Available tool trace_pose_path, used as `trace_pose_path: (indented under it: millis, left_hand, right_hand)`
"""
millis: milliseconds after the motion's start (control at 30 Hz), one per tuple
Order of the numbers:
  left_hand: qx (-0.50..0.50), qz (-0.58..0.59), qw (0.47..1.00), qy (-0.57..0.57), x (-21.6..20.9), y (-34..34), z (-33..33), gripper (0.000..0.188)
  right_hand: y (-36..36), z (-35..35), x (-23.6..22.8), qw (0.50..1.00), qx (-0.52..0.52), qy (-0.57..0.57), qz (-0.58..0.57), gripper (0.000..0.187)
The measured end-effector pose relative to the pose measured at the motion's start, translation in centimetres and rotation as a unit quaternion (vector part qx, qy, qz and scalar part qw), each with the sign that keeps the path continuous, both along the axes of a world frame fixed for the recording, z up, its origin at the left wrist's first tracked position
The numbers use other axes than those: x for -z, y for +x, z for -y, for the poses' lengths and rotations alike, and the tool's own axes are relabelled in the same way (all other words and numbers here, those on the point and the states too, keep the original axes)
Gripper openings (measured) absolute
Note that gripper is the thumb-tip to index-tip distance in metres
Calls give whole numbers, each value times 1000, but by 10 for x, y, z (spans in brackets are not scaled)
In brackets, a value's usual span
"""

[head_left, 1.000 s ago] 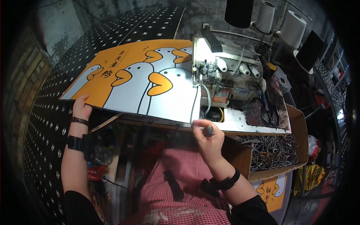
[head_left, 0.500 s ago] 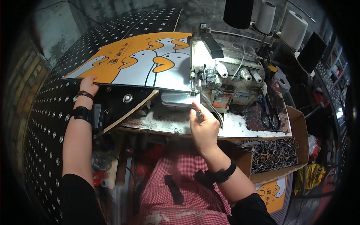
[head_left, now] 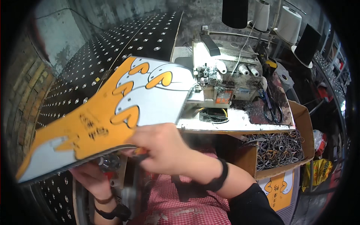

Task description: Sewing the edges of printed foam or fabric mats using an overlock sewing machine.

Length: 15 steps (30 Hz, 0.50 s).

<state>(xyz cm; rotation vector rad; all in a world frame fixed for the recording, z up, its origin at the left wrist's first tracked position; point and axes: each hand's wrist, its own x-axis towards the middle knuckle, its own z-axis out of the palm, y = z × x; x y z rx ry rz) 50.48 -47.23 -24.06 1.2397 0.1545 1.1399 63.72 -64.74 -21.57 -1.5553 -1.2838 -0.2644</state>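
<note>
A bendy orange mat [head_left: 101, 108] printed with white ducks is tilted in front of me, off to the left of an overlock sewing machine [head_left: 228, 71]. Its far right corner lies near the machine's presser foot. My left hand [head_left: 90, 178] holds the mat from underneath at the near edge, its fingertips hidden by it. Over that same edge is my right hand [head_left: 161, 148], closed and smeared by motion. A small dark tool with an orange part [head_left: 140, 151] shows in its grip; its kind is unclear.
A studded black table [head_left: 142, 43] stretches back left. Scissors [head_left: 272, 108] lie right of the machine, thread cones [head_left: 288, 24] stand above. A cardboard box [head_left: 303, 138] holds tangled trimmings [head_left: 277, 153]. Another printed mat [head_left: 279, 191] sits below it.
The mat has come away from the machine, swung left and toward me. My left hand has moved down beneath it; my right hand has gone from beside the machine to the mat's near edge.
</note>
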Motion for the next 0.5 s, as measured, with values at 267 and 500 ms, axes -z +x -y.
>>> trace_pose_path:
  millis: [267, 500]
  left_hand:
    - [24, -38, 960, -278, 7, 13, -13, 67]
    - [199, 13, 962, -188, 16, -41, -8, 70]
  right_hand:
    - [13, 44, 36, 915, 46, 72, -394, 27]
    - [100, 35, 69, 919, 264, 108, -272, 45]
